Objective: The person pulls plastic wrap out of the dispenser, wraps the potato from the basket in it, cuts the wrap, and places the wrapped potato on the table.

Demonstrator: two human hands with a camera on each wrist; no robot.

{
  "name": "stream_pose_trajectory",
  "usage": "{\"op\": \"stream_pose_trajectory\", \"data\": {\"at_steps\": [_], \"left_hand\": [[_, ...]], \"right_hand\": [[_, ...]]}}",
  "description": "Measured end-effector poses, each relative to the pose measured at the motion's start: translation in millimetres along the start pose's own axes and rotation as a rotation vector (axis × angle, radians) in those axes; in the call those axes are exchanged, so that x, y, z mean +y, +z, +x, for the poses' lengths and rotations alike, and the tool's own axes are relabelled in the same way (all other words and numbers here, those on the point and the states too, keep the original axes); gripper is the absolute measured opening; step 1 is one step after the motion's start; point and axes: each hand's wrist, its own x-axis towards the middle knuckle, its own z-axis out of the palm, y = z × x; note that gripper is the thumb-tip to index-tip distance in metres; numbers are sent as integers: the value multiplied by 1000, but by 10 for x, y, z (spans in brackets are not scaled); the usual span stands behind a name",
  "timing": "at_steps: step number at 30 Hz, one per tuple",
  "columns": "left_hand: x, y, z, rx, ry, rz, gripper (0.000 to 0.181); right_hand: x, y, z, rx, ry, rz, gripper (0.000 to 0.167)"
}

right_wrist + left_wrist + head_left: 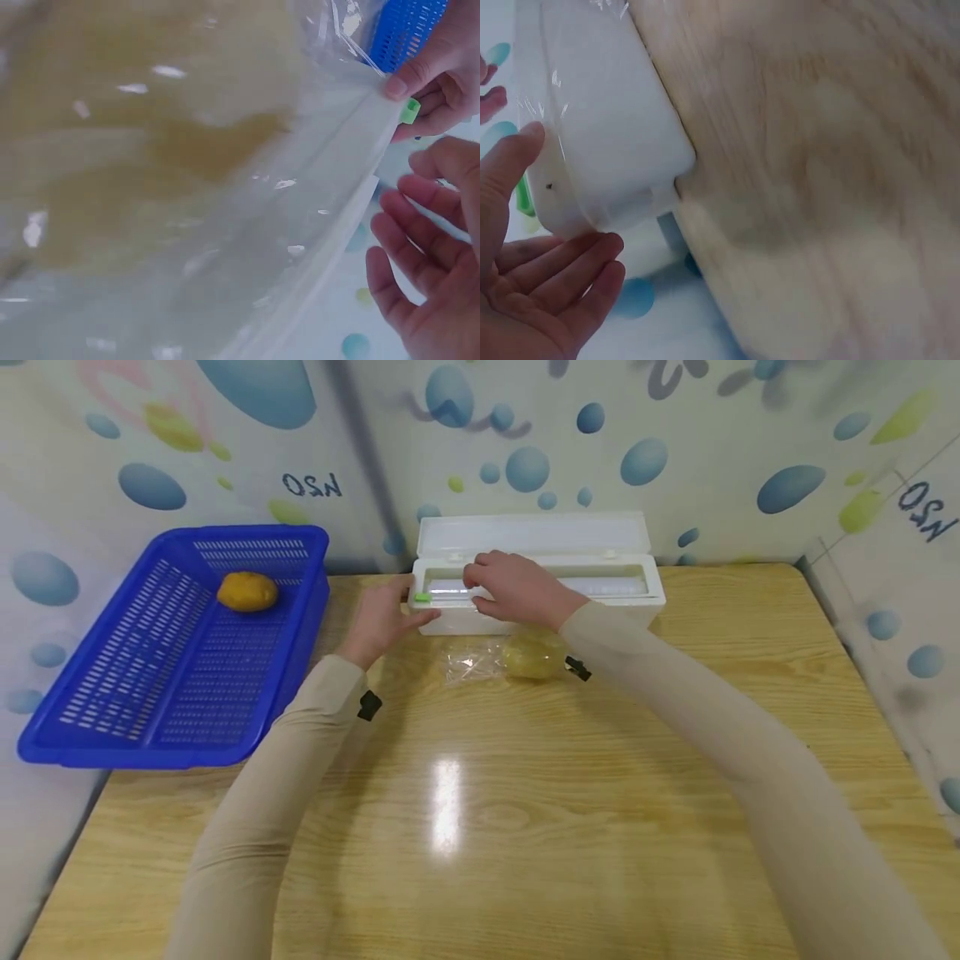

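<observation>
A white cling film dispenser (465,622) stands at the back of the table with its lid raised and a roll of film inside. My left hand (377,620) grips its left end, thumb on the front and fingers around the end, beside a green slide cutter (423,597). Over the dispenser's opening hovers my right hand (525,589), its fingers loosely bent and nothing visible between them. Clear film (472,662) hangs down the front onto the table. A pale yellow, rounded item (534,657) lies under or in that film, partly hidden by the right forearm.
To the left stands a blue plastic basket (221,753) with one lumpy yellow-orange fruit or vegetable (247,592) in it. A patterned wall (480,460) rises right behind the dispenser. The wooden table (525,827) stretches toward me.
</observation>
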Motion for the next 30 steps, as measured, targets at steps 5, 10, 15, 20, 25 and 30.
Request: {"op": "stream_pose_trajectory", "data": {"at_steps": [5,10,15,20,25,30], "left_hand": [[-27,-36,31,-16,37,82,46],[-69,-53,33,-20,62,66,45],[-73,-78,52,-23,105,94,43],[-37,-82,118,-50,138,139,42],[-12,-109,153,-83,125,184,38],[8,-150,123,-127,93,226,40]], "right_hand": [[-98,-39,283,-60,-31,-34,22],[-212,-15,511,-111,-36,-47,24],[-260,66,628,-110,-61,-43,23],[-239,118,656,-76,-50,-35,16],[-196,100,653,-55,-44,24,12],[-202,70,653,-95,-48,22,13]]}}
